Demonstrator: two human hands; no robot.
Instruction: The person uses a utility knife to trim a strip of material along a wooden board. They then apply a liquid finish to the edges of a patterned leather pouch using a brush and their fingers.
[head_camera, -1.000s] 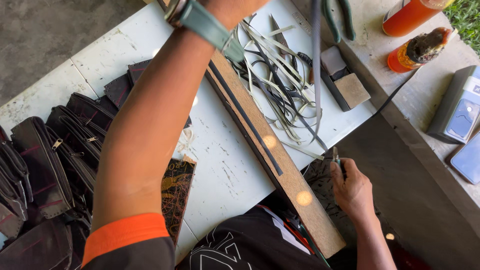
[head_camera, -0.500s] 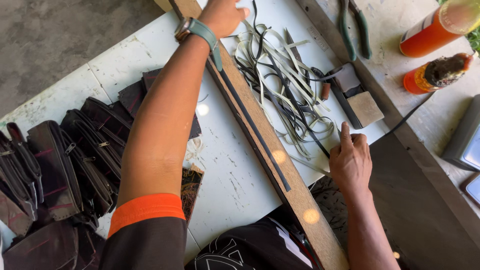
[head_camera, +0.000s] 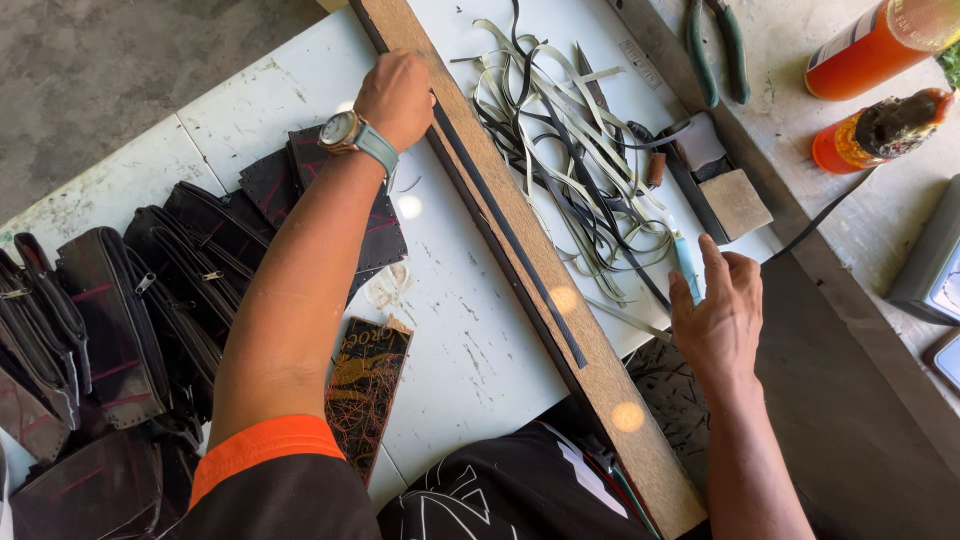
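A long wooden plank lies slantwise across the white table, with a thin black strip lying along it. My left hand, a watch on its wrist, presses down on the plank's far part with its fingers curled over the edge. My right hand hovers by the table's right edge, its fingers pinching a light-blue handled tool whose tip is hidden. Just beyond that hand lies a tangle of pale and black strips.
Several black pouches are stacked at the left, next to a dark patterned piece. Green-handled pliers, two orange bottles, a small brown block and a grey device sit to the right.
My right hand rose from the lower table edge to the strips, and the blue tool now shows in it. My left hand sits lower in view, still on the plank.
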